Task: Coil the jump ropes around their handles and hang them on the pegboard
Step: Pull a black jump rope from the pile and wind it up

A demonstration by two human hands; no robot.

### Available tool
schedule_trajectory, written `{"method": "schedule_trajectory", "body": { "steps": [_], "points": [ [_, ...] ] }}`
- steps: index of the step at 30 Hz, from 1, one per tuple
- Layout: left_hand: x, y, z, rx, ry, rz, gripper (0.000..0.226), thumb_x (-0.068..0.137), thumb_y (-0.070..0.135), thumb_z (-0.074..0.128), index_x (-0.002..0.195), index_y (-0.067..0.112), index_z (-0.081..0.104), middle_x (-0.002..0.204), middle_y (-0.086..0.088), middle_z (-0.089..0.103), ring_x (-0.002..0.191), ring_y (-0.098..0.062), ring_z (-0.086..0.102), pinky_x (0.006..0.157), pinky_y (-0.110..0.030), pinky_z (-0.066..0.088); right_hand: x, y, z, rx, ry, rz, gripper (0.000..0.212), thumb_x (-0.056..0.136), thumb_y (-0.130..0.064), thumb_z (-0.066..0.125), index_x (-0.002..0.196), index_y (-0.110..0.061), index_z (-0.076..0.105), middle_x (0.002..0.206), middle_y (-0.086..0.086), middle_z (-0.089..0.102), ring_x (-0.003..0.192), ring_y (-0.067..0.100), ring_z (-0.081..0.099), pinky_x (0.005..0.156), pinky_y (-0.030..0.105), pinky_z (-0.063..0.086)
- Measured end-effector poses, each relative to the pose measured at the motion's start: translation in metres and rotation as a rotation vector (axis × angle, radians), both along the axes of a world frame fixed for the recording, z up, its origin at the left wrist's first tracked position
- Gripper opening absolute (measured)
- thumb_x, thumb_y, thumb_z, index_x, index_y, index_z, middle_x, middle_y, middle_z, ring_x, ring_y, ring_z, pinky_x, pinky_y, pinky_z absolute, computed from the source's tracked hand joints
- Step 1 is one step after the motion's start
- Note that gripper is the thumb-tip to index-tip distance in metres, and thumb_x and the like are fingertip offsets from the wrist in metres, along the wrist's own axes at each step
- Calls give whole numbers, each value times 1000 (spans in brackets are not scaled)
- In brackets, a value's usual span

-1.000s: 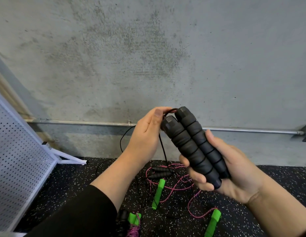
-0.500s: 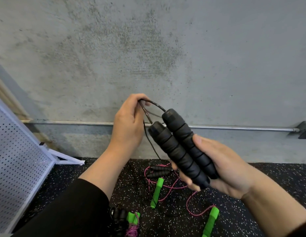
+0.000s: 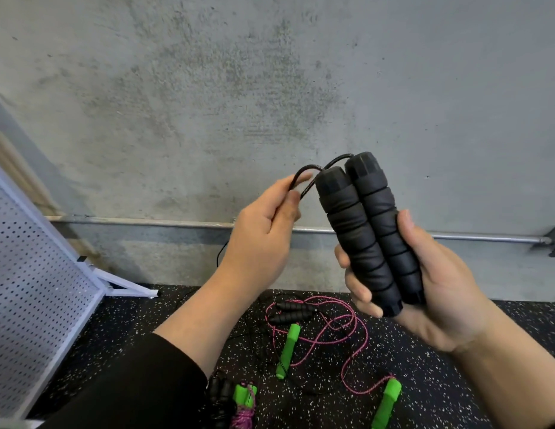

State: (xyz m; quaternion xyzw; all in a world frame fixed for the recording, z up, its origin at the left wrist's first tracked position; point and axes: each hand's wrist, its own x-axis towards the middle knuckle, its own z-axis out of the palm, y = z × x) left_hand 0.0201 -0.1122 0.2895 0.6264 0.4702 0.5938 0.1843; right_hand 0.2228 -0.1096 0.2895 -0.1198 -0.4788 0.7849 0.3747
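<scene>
Concrete wall [image 3: 270,72] behind; right hand [image 3: 425,283] clasped paired black handles [image 3: 370,233], left hand [image 3: 264,243] pinched black cord [image 3: 301,174]. Recommend taut, even wraps.

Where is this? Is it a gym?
Probably a gym or workout room. The floor is black speckled rubber, jump ropes with green handles lie on it, and a white pegboard leans by the bare concrete wall.

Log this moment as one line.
right hand: grips black handles | left hand: pinches black cord | pegboard: bare
</scene>
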Motion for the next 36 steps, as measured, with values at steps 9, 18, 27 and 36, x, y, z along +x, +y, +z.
{"method": "schedule_trajectory", "body": {
  "steps": [9, 18, 27, 36],
  "points": [
    [-5, -4, 3, -158, -156, -150, 35, 103, 35, 44, 109, 59, 68, 68, 11, 52, 55, -4, 42, 52, -19, 33, -5, 3, 3, 25, -35, -94, 53, 99, -51, 50, 121, -3, 60, 96, 23, 60, 58, 27, 51, 50, 31, 46],
    [11, -4, -11, -433, 229, -79, 37, 108, 19, 43, 75, 36, 51, 65, 7, 50, 53, -3, 40, 52, -18, 32, -10, 4, -3, -93, -179, -275, 50, 101, -40, 37, 123, 1, 57, 90, 25, 56, 58, 28, 46, 45, 28, 37],
    [14, 0, -14, -590, 276, -67, 38, 104, 19, 48, 66, 14, 47, 59, 1, 46, 51, -12, 36, 55, -33, 29, -14, 11, -12, 307, -643, -474, 25, 93, -38, 48, 111, -42, 65, 77, 12, 62, 61, 24, 54, 53, 36, 45],
    [20, -5, -20, -848, -216, -223, 26, 96, 19, 50, 73, 14, 59, 59, 8, 39, 47, -9, 22, 47, -25, 18, -9, 18, -26, 773, -1167, -630, 41, 96, -38, 60, 131, -55, 47, 102, -15, 57, 90, -3, 56, 81, 22, 46]
  ]
}}
